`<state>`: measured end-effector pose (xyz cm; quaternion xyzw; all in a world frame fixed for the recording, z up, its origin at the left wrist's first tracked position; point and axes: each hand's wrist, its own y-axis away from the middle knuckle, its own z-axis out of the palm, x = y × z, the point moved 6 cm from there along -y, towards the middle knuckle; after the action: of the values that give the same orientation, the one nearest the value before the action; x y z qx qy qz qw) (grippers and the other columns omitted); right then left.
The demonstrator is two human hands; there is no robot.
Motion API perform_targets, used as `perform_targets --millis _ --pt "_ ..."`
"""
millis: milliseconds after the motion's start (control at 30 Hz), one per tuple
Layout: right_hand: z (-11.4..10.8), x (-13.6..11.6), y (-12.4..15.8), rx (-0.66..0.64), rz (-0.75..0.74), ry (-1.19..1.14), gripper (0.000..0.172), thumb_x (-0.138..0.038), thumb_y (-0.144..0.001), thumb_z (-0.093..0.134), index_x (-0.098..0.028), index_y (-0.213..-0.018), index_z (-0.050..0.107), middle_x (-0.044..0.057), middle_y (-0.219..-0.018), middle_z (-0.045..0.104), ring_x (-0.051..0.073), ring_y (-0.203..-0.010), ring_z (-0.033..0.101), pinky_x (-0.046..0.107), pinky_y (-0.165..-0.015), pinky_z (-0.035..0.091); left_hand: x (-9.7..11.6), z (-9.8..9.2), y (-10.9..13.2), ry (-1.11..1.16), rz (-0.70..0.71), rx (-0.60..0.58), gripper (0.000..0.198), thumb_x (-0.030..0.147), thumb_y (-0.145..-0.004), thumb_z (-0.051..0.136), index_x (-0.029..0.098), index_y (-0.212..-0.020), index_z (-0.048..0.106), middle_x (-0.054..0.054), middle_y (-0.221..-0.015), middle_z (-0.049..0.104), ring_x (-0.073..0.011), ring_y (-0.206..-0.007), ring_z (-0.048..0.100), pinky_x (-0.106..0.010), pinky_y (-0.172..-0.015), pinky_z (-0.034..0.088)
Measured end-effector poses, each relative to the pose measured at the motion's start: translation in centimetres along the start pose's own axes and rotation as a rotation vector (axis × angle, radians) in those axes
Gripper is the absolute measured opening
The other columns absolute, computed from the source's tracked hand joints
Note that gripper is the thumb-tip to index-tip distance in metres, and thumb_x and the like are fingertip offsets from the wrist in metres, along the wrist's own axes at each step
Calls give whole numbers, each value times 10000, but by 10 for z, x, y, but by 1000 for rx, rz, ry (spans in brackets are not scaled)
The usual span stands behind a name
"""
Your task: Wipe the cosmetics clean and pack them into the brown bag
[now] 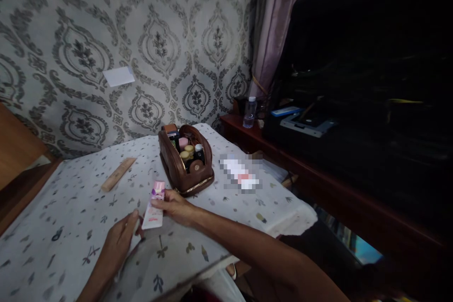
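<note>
A white and pink squeeze tube [155, 212] is pinched in my right hand [179, 205], its pink cap end pointing up and away over the table. My left hand [122, 240] is beside the tube's flat lower end, fingers curled around something pale, perhaps a cloth, that I cannot make out. Just beyond my right hand stands a brown cosmetic bag [170, 163], unzipped. Several small jars and bottles fill it, among them yellow-lidded jars [187, 152] and a pink item [183, 143].
A flat tan box [118, 174] lies to the left on the patterned tablecloth [71, 207]. To the bag's right is a blurred-out white and red object [240, 173]. A clear bottle [249, 113] stands on the dark red shelf [230, 122], near a large black screen [361, 80].
</note>
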<state>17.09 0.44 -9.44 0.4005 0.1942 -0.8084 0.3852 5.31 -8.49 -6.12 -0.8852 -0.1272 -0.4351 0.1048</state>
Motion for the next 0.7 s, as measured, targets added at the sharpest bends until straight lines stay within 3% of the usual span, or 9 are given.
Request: perform_targets --millis 133,200,267,367,500,633,700 --pt "-2 10 0 -9 94 89 589 -584 -443 863 -141 -717 590 -53 -609 581 77 -541 510 238 -596 382 10 -23 -7 -86 97 280 534 596 -912 316 184 -983 647 -37 -787 698 -220 -760 642 -320 -695 513" --pt "-3 15 2 -36 136 164 574 -594 -495 839 -137 -746 599 -51 -608 572 76 -532 499 228 -569 363 23 -21 -8 -162 245 331 487 545 -927 335 190 -1130 599 -73 -1010 696 -235 -940 640 -346 -787 516" --pt "-4 16 2 -65 151 244 526 -555 -548 828 -134 -769 602 -52 -614 562 75 -541 495 216 -553 347 39 -7 -7 -289 457 267 424 505 -921 389 206 -1135 601 -89 -1145 654 -250 -1082 594 -370 -877 495" --pt "-7 16 3 -102 163 409 429 -456 -596 827 -133 -743 584 -65 -593 523 69 -549 473 197 -523 314 51 16 -6 -412 670 102 321 422 -942 389 220 -1010 629 -70 -1027 664 -226 -1001 607 -345 -849 493" --pt "-4 14 5 -201 172 451 395 -426 -648 802 -127 -810 599 -50 -633 560 64 -536 476 187 -521 340 50 23 -15 -451 610 15 336 389 -969 325 223 -805 566 -19 -768 592 -182 -731 588 -305 -688 462" --pt "2 16 7 -260 196 331 612 -461 -595 837 -152 -1050 567 -18 -742 626 102 -548 560 218 -554 422 44 17 -27 -444 495 17 370 440 -952 309 220 -737 514 -1 -707 546 -170 -642 567 -295 -625 417" --pt "4 16 8 -278 186 330 634 -489 -583 839 -156 -1047 563 -12 -753 620 124 -583 589 236 -573 448 40 13 -33 -394 404 1 395 479 -938 315 220 -693 486 14 -640 526 -161 -587 537 -287 -593 393"
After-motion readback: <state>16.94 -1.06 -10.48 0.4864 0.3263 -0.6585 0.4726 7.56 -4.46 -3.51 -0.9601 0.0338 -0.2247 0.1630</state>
